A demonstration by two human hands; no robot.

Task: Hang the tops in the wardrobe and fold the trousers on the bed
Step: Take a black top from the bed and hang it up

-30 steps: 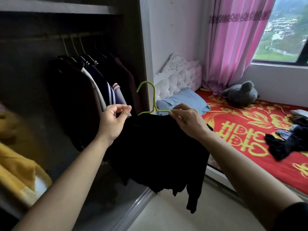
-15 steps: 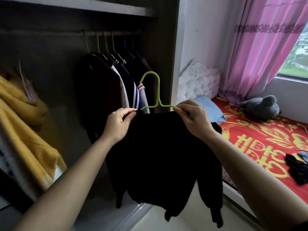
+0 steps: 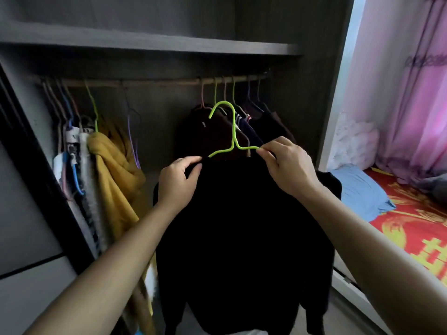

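Note:
A black top (image 3: 242, 226) hangs on a lime-green hanger (image 3: 232, 131) that I hold up in front of the open wardrobe. My left hand (image 3: 177, 184) pinches the top's left shoulder at the hanger's left arm. My right hand (image 3: 287, 165) pinches the hanger's right arm at the other shoulder. The hanger's hook points left and sits below the wardrobe rail (image 3: 154, 82), not touching it. The bed (image 3: 416, 228) with its red cover lies at the right.
On the rail, dark tops (image 3: 242, 126) hang at the right and a yellow garment (image 3: 116, 170) with several others at the left, with a gap between. A shelf (image 3: 150, 42) runs above. A blue pillow (image 3: 360, 192) and a pink curtain (image 3: 416, 97) are beside the bed.
My view has swung left from the bed to face the wardrobe. Both hands have carried the black top on its hanger closer to the rail, grips unchanged.

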